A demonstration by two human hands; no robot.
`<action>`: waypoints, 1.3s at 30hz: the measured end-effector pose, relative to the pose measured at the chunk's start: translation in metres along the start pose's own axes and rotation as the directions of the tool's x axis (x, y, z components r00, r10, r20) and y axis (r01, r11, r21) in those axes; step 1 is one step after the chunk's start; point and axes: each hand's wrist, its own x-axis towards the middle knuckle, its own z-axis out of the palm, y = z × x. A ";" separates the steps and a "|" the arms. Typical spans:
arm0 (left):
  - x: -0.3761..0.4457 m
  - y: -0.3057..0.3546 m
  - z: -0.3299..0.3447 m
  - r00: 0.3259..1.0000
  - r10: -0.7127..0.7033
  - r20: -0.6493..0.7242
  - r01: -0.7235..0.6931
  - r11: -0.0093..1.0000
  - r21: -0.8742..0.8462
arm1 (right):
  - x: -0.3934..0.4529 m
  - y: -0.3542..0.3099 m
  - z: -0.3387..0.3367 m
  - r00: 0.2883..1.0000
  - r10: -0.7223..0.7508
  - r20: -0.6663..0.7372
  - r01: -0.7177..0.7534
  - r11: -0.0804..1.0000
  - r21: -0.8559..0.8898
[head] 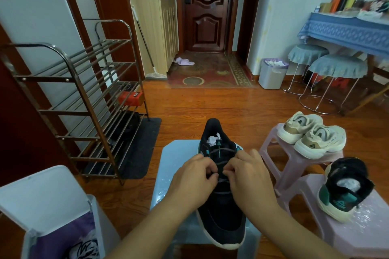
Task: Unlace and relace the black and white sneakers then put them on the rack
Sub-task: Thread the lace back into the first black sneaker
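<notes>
Currently black sneaker [221,206] sits on the blue stool [168,166], toe overhanging its near edge. Left hand [192,181] and right hand [250,176] both pinch the grey lace [223,163] mid-shoe, fingers clenched on it. Second sneaker [343,191] on pink stool [357,235], right. Rack [84,99] left, open floor between.

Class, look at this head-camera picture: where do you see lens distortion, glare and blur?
Head view: the wide lens bows straight lines, so the shoe rack and door frames lean and curve toward the edges; light glares off the wooden floor near the bin; the books at upper right smear into blur, while both hands and the black sneaker stay fairly sharp.
</notes>
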 end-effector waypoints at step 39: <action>0.003 -0.008 -0.003 0.874 -0.467 0.134 0.409 0.558 -0.722 | -0.001 0.009 -0.002 0.996 -0.053 0.068 0.055 0.998 -0.037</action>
